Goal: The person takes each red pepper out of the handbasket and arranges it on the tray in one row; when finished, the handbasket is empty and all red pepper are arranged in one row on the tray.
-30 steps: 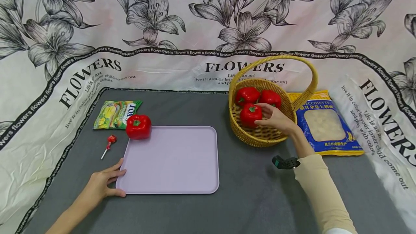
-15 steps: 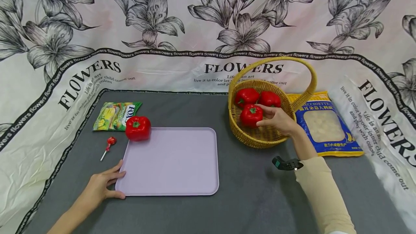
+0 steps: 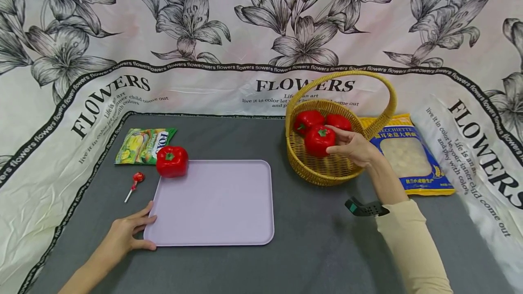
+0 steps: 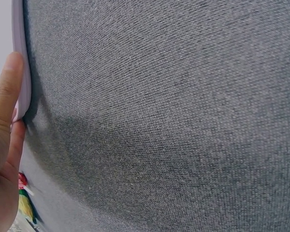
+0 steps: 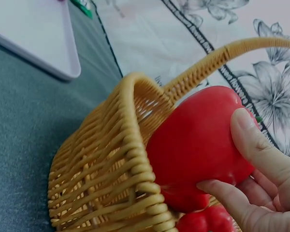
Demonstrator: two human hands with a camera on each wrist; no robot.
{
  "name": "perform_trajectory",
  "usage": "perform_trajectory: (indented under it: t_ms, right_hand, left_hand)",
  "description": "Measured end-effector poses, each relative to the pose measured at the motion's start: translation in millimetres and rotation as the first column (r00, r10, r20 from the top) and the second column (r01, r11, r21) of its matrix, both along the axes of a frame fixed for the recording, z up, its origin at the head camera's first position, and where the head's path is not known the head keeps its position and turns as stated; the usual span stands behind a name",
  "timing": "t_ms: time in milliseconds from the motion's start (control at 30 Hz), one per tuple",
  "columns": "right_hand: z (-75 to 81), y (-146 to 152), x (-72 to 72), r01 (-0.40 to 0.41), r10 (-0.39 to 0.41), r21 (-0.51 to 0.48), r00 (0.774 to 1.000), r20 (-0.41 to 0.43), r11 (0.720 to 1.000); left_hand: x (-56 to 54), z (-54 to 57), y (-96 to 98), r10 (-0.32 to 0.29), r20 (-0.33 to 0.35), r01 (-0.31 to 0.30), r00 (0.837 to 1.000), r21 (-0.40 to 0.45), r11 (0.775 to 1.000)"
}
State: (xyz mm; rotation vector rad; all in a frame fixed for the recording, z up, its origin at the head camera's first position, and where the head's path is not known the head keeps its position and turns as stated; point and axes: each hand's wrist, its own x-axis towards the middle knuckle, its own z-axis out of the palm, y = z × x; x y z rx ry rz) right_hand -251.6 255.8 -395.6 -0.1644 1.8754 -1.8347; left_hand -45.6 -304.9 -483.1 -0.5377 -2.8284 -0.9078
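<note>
My right hand [image 3: 355, 145] pinches a red bell pepper [image 3: 320, 141] between thumb and fingers, over the yellow wicker basket [image 3: 323, 178]. In the right wrist view that pepper [image 5: 195, 140] overlaps the basket's rim, and part of another pepper [image 5: 208, 220] shows below it. Two more red bell peppers, one at the left [image 3: 307, 121] and one at the right [image 3: 338, 122], lie farther back in the basket. At the pale purple tray's [image 3: 212, 203] near left corner, my left hand [image 3: 124, 232] grips the rim. One more red bell pepper [image 3: 172, 161] sits over the tray's far left corner.
Left of the tray lie a red lollipop [image 3: 135, 185] and a green snack packet [image 3: 140, 146]. A blue and yellow pasta bag [image 3: 408, 158] lies right of the basket, whose tall handle [image 3: 343, 73] arches over it. Flower-printed cloth [image 3: 196, 90] borders the grey surface.
The pepper in my right hand has risen slightly and shifted a little right, away from the peppers behind it. My left hand stays at the tray corner.
</note>
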Motion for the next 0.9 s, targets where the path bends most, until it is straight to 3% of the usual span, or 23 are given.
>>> perform_trajectory:
  t_ms: [233, 500, 700, 900]
  right_hand:
    - [10.6, -1.5, 5.4, -0.007, 0.007, -0.044, 1.0, 0.01, 0.999]
    - [23.3, -7.0, 12.5, 0.033, -0.027, -0.106, 0.998, 0.064, 0.994]
    - [33.4, -16.0, 17.7, -0.005, 0.008, -0.073, 0.999, 0.041, 0.997]
    - [39.6, -35.1, 23.4, -0.053, 0.055, -0.073, 0.998, 0.028, 0.996]
  left_hand:
    - [-0.7, 0.7, -0.4, -0.003, -0.011, 0.003, 1.0, -0.016, 1.0]
    - [-0.9, 2.1, 0.5, 0.011, 0.027, -0.009, 1.0, -0.039, 0.999]
    - [-0.5, 3.2, 1.1, 0.012, 0.058, -0.01, 0.998, -0.036, 0.999]
    - [-0.6, 3.1, 1.3, 0.007, 0.045, -0.006, 0.999, -0.032, 0.999]
